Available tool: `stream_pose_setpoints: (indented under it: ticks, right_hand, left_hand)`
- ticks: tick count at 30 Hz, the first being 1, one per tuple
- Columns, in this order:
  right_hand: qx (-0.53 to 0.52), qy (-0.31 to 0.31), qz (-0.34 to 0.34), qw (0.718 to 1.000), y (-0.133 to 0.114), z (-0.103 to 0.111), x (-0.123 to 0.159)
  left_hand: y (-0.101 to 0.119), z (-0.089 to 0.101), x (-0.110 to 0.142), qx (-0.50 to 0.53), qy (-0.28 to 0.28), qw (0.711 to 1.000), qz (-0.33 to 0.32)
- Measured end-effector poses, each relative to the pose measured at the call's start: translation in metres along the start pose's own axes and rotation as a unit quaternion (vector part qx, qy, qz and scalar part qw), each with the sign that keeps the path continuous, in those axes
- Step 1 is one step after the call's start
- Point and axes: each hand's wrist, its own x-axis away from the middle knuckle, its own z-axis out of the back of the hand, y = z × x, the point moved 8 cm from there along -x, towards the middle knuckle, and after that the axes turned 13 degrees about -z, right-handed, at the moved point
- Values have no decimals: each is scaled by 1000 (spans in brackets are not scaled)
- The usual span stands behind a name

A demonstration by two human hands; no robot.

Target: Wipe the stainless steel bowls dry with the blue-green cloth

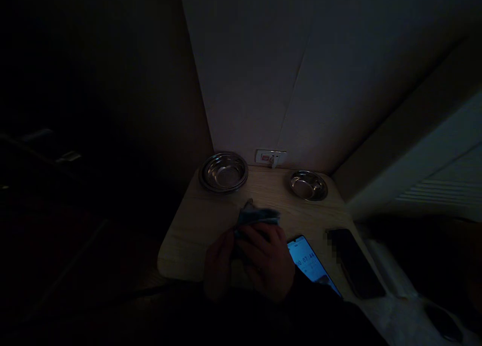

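Both my hands are together over the near middle of a small wooden table. A crumpled bluish cloth sticks out beyond my fingers, its far edge blurred. My right hand is closed with its fingers curled over the cloth. My left hand is closed at the cloth's left side, its fingertips partly hidden in the dark. Whether anything lies inside the cloth cannot be seen. Just right of my right hand lies a phone with a lit timer screen.
Nested steel bowls stand at the table's back left, and a single steel bowl at the back right. A wall socket with a plug sits between them. A dark phone-like slab lies at the right edge. The room is very dim.
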Motion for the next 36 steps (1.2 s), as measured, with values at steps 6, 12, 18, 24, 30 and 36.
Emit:
stream_pose_setpoints:
  ticks: [6,12,18,24,30,36]
  right_hand:
    - [-1,22,-53,998,10,3,-7]
    - [2,13,-38,999,10,5,-9]
    - [-3,10,-9,1000,7,5,-8]
    - [-7,24,-57,998,16,5,-9]
    - [0,27,-56,998,14,4,-12]
    - [-9,19,-2,1000,9,1,-16]
  left_hand:
    - [-7,4,-2,25,-7,1000,5]
    - [-3,2,-1,14,-11,1000,-6]
    - [-7,1,0,12,-20,1000,4]
    - [-1,-1,-2,11,-11,1000,-3]
    - [1,-2,-6,23,-23,999,-17]
    - [-3,-3,-7,19,-39,999,-7]
